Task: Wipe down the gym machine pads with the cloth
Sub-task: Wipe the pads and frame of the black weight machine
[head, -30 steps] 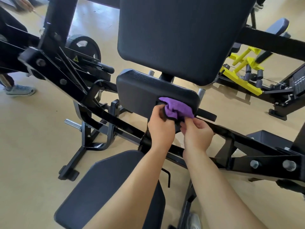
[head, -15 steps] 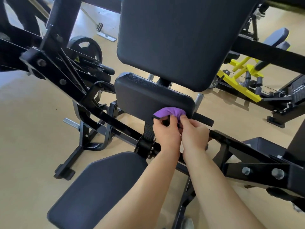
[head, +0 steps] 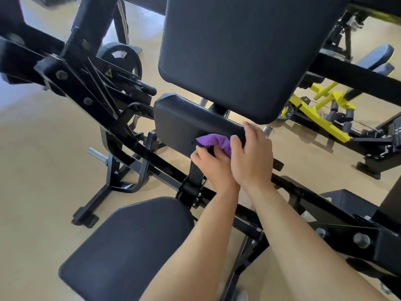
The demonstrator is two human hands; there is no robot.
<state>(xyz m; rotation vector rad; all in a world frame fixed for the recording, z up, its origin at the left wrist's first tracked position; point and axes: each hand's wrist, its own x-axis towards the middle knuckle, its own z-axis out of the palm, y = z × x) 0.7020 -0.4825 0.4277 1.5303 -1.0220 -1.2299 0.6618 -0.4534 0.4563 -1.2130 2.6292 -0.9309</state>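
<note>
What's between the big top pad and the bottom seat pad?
In the head view: the smaller black pad, with the purple cloth against it, and a slanting black frame bar below.

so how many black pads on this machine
3: large black back pad at top, small black textured pad at centre by the purple cloth, black seat pad bottom left. Others may be hidden.

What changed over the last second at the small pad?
The right hand seems to have let go of the purple cloth and moved up, its fingers now loosely over the right end of the small middle pad. The cloth is bunched tighter. The left hand still grips it against the pad's front face.
</note>
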